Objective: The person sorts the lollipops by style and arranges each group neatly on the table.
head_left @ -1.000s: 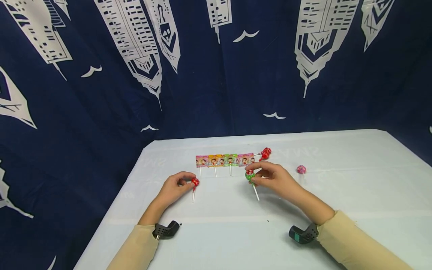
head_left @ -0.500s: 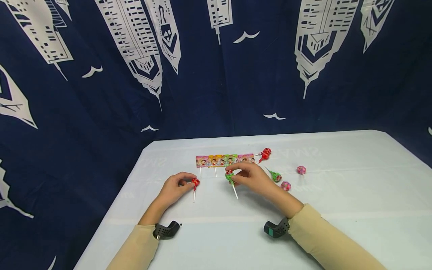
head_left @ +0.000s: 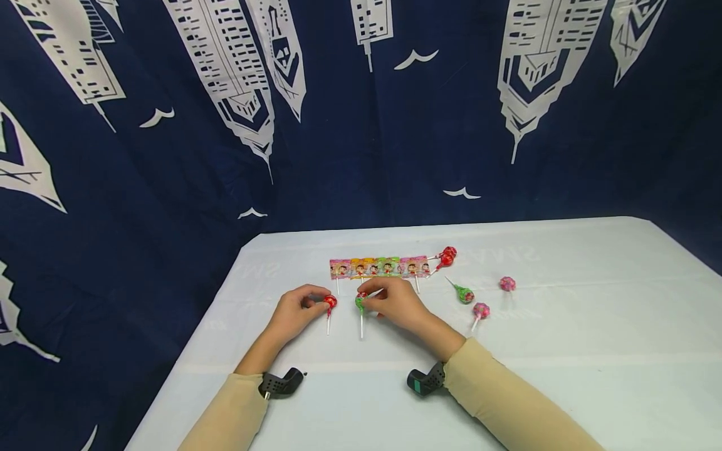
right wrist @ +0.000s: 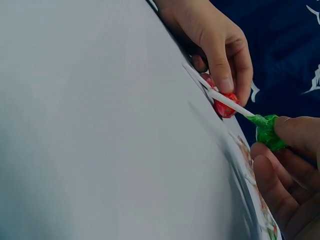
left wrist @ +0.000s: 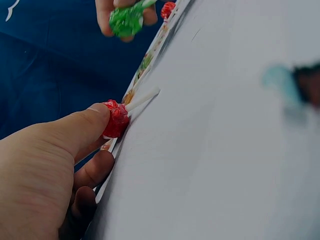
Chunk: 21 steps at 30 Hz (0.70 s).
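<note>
My left hand (head_left: 296, 313) pinches the wrapped head of a red lollipop (head_left: 330, 301) between thumb and fingers; its white stick points toward me. In the left wrist view the thumb presses on the red wrapper (left wrist: 117, 120). Just to the right, my right hand (head_left: 397, 304) grips a green lollipop (head_left: 360, 302) by its head, stick also toward me. In the right wrist view this green lollipop (right wrist: 268, 131) looks raised off the table. Behind both hands lies a row of flat lollipops in pink (head_left: 341, 269), orange (head_left: 361, 267) and green (head_left: 388, 266) wrappers. My right hand partly covers their sticks.
Red lollipops (head_left: 447, 257) lie at the row's right end. Farther right on the white table (head_left: 564, 313) are another green lollipop (head_left: 465, 295) and two pink ones, one nearer (head_left: 481, 311) and one farther (head_left: 507, 284). A dark blue printed cloth (head_left: 338, 156) hangs behind.
My right hand has moved left with the green lollipop, close to the red one, uncovering a green and a pink lollipop on the right. My left hand has stayed in place.
</note>
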Tool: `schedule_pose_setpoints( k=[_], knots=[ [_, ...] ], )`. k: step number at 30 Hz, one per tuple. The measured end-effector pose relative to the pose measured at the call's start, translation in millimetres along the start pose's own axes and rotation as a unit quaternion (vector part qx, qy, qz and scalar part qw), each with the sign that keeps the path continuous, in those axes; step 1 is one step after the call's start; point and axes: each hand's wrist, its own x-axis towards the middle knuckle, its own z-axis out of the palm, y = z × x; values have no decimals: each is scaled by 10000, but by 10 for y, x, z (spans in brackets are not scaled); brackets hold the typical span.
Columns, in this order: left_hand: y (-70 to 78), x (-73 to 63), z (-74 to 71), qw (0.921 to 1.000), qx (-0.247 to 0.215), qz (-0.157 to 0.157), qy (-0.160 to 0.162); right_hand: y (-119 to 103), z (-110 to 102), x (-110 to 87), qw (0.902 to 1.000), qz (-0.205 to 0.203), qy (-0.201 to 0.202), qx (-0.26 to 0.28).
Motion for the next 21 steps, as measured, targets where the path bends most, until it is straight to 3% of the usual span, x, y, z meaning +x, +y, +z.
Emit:
schedule_pose_setpoints(
  k=[14,21],
  knots=[
    [-22,5,3,9999,-77,-42,-116,5,266,173,9994,318,5,152],
    [-1,1,4,9999,-57,43,-77,11,339,236,9969,124,290,-725]
  ],
)
